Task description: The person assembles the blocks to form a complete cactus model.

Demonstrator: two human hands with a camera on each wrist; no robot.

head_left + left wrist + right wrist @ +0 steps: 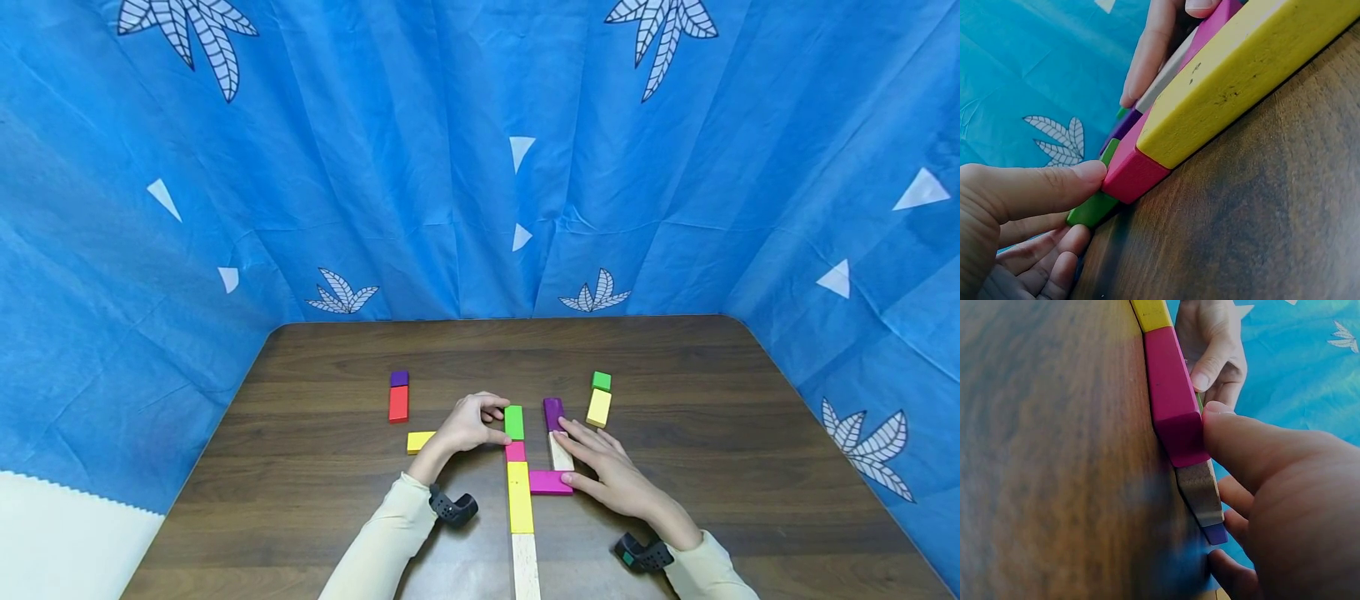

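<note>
Looking down from the head view, the left hand (468, 425) has curled fingers, with thumb and fingertips pinching the green block (513, 422) just to its right. That block sits at the far end of a line on the bench (315, 467): a small pink block (515, 452) touches it on the near side, then a long yellow block (520, 497), then a plain wooden strip (525, 567). The right hand (611, 475) lies flat with straight fingers, its thumb tip against the magenta block (550, 482) branching off the yellow one, its fingers resting along a pale wooden block (560, 452) that reaches toward a purple block (553, 412). Beyond the right hand lie a yellow and green pair (599, 400); beyond the left hand, a red and purple pair (398, 397), and under its wrist side a small yellow piece (418, 441).

From the left wrist view, the thumb (1054, 187) presses the green block's (1091, 209) edge where it meets the pink one (1132, 172).

From the right wrist view, the thumb (1241, 440) touches the magenta block's (1172, 400) end, the wooden block (1200, 490) just behind it.

No writing or labels are readable on any block.
</note>
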